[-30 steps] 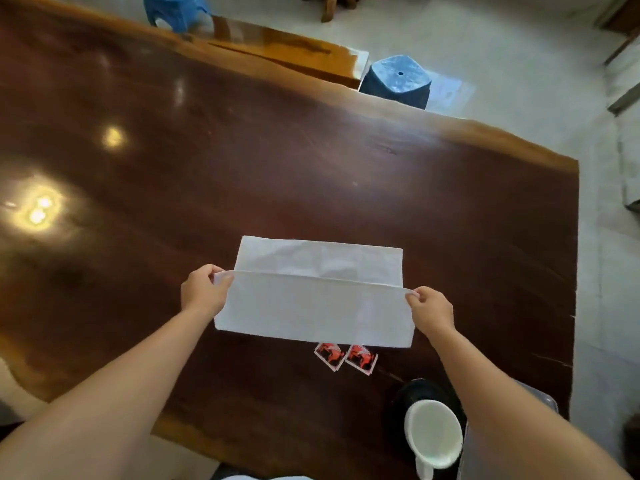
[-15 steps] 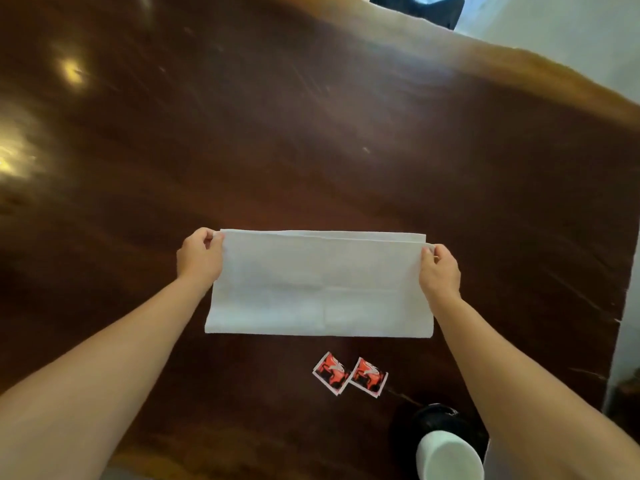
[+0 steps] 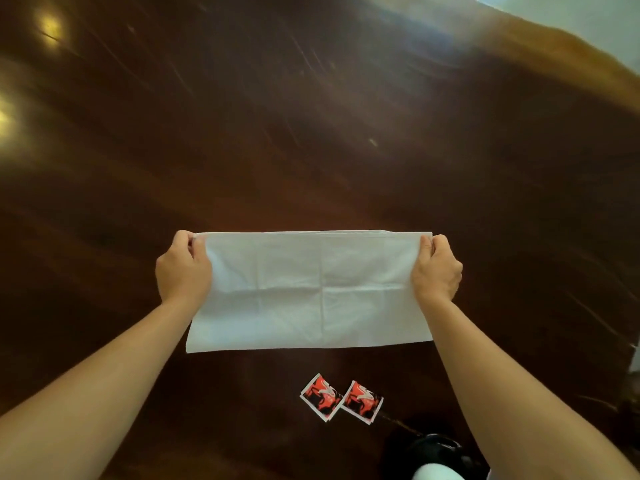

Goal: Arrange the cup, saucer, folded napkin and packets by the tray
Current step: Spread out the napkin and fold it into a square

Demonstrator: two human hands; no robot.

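the far and left stretches of the dark wooden table (image 3: pixel 311 133) are seen bare, and open passage is offered there. the middle is taken up by the white napkin (image 3: pixel 311 292), stretched wide between the left hand (image 3: pixel 183 271) and the right hand (image 3: pixel 437 270), each closed on an upper corner. just near of the napkin, two red packets (image 3: pixel 341 401) are laid side by side, touching, with a strip of bare wood left between them and the napkin's near edge. at the near right corner, the way is blocked by a dark saucer (image 3: pixel 436 445) and a white cup (image 3: pixel 437 474), partly hidden by the right forearm. the near left is crossed by the left forearm.
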